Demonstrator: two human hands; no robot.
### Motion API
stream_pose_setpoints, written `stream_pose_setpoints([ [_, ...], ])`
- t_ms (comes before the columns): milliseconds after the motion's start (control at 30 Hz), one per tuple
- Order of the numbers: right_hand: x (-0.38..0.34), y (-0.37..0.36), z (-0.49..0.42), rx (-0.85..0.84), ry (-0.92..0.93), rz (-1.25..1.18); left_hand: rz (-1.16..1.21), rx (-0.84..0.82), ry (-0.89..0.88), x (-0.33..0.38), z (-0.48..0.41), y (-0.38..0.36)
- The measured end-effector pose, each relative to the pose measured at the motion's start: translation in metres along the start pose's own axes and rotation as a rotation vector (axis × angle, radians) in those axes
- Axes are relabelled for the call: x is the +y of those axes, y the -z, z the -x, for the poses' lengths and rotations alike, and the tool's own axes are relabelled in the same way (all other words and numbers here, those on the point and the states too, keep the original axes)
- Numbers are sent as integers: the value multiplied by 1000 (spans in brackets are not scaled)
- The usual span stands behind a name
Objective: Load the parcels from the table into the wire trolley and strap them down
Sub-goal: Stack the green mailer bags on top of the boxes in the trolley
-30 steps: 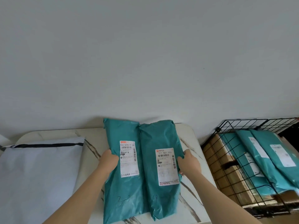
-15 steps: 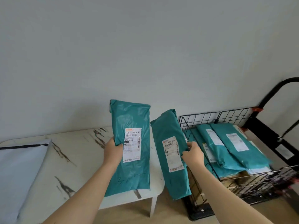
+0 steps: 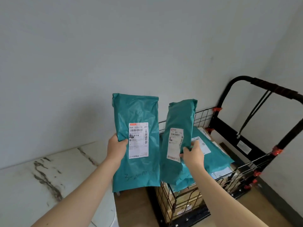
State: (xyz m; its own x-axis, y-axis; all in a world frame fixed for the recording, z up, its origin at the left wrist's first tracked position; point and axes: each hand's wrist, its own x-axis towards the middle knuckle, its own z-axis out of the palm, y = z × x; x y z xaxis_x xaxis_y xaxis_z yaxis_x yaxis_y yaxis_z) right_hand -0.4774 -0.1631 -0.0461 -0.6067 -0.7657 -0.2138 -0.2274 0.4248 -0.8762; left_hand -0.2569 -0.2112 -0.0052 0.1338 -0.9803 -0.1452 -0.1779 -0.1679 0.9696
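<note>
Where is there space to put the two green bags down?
The marble table is bare along the wall, left of the left bag. A floor strip lies open between table and wire trolley. The trolley is crowded: teal parcels heaped over boxes, behind the right bag.

The teal left parcel (image 3: pixel 136 112) carries a white label (image 3: pixel 138 140) with black print and a red header strip, and black handwriting below; the right parcel (image 3: pixel 180 115) is the same teal. The table (image 3: pixel 41 177) is white marble veined dark grey, and the wire trolley (image 3: pixel 226 130) is black with red-orange clips (image 3: pixel 216 109) against a pale grey wall (image 3: pixel 147 46).
</note>
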Motion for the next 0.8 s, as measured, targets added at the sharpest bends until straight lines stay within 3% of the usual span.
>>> stream_pose_setpoints([
  [367,-9,74,-144,150,-51,252,63,-156,195,11,-99,-155],
  [600,19,82,-213,76,-166,290,42,-144,358,-8,-130,-206],
  [800,45,91,-282,-91,-248,314,-14,-108,492,-32,-129,-250],
])
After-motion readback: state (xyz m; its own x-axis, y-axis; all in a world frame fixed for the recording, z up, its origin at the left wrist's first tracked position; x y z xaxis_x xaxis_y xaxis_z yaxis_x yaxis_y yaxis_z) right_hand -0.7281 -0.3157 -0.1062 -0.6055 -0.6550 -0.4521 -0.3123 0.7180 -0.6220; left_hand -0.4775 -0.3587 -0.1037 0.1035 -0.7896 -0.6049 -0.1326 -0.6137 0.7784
